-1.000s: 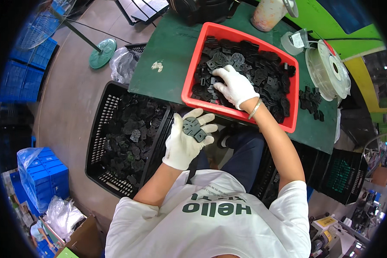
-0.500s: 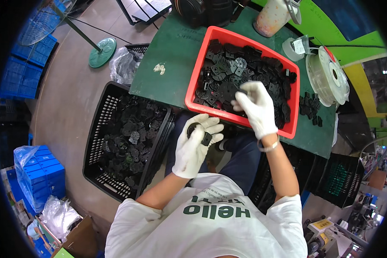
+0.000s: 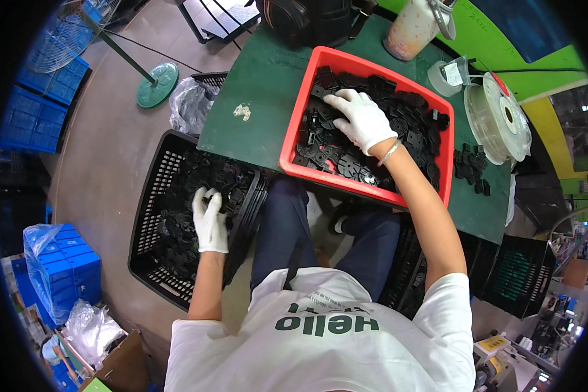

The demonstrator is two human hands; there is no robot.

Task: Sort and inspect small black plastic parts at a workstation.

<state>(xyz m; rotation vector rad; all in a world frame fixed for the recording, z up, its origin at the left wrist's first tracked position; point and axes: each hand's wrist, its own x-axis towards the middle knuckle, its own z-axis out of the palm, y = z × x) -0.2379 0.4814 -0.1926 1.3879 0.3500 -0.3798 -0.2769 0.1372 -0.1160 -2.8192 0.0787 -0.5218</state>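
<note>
My left hand (image 3: 210,222), in a white glove, is down over the black crate (image 3: 151,196) on the left. Its fingers curl round a small black plastic part (image 3: 208,198), mostly hidden by the glove and hard to tell from the heap below. The crate holds many similar dark parts (image 3: 176,225). Also gloved, my right hand (image 3: 361,121) reaches into the red tray (image 3: 294,134) on the table. Its fingers are stretched apart over the black plastic parts (image 3: 349,163), touching or just above them at the tray's left side.
The red tray stands on a green table (image 3: 248,140). Right of it lie loose black parts (image 3: 470,163) and a large pale spool (image 3: 500,117). A stained white container (image 3: 411,29) and a black bag (image 3: 307,23) stand behind. A fan base (image 3: 157,85) is on the floor.
My left hand has moved from in front of the tray, where it held a black part, left into the black crate. My right hand has gone farther into the tray and spread its fingers.
</note>
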